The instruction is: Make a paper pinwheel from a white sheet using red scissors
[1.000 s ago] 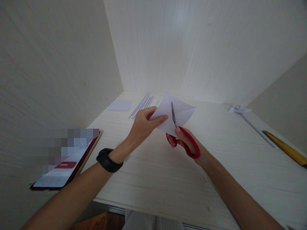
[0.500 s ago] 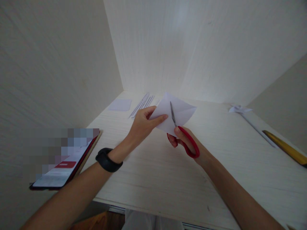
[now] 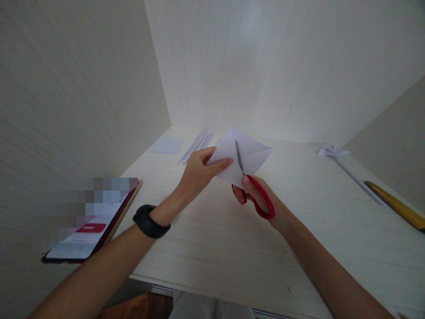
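A white square of paper [image 3: 254, 150] with fold creases is held up over the middle of the table, one corner pointing away. My left hand [image 3: 203, 167] pinches its left side, thumb on top and fingers underneath. In my right hand [image 3: 257, 190] is a pair of scissors [image 3: 270, 208] with red handles, thumb through one loop. One metal blade lies over the paper's top face, pointing toward its centre; the other blade is hidden beneath the sheet.
On the white table [image 3: 206, 248], thin paper strips [image 3: 199, 145] and a paper sheet [image 3: 167, 145] lie at the back left. A paper pinwheel [image 3: 357, 180] and a yellow object [image 3: 395, 204] lie at right. A tablet-like device [image 3: 73, 248] stands at left. Walls close in the back and sides.
Almost nothing differs. The scissors' outer red loop has shifted very slightly inward, while the paper and my left hand stay in place.
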Demonstrator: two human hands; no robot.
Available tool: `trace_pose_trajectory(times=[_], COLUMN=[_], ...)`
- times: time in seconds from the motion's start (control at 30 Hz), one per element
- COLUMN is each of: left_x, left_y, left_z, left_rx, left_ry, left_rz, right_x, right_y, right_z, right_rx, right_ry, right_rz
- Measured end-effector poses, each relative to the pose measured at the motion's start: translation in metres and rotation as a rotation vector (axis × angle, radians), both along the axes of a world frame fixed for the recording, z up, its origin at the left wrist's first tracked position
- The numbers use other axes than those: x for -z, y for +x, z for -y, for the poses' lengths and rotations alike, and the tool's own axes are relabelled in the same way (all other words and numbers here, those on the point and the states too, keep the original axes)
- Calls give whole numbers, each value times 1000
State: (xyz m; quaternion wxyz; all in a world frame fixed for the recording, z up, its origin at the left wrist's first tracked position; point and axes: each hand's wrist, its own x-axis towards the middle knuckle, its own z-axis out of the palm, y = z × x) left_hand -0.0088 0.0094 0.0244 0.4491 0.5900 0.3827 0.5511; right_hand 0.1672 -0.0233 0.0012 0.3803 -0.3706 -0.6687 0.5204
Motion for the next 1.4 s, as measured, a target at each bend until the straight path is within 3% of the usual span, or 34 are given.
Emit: trace_pose_trajectory(times=[0.37,0.57,0.73,0.8,0.9,1.03,1.23,1.4], left_x=[-2,1,-3,-4,-4,-2,-3,0], left_y=[-1,-5,-6,-8,-11,-14,-12,-6], left_z=[-1,-10,-13,-12,-11,-12,-12,-8], left_rx=[-40,-192,-238,-189,-71,3,95,149], left_ry=[-28,24,55,25,-63,-121,-157,-227], left_rz=[56,342,497,426,168,-81,-81,140], right_x=[-4,1,6,5,2,-2,-3,-2], right_y=[0,4,3,2,3,5,0,-2], right_z=[3,3,-2,-4,-7,-10,-8,-8], right_rx=[-48,-56,15,93,235,412,537,552], right_ry=[17,-49,-90,-124,-146,-69,-29,-33], right_rz=[-7,25,-71,-195,-378,-370,-274,-281])
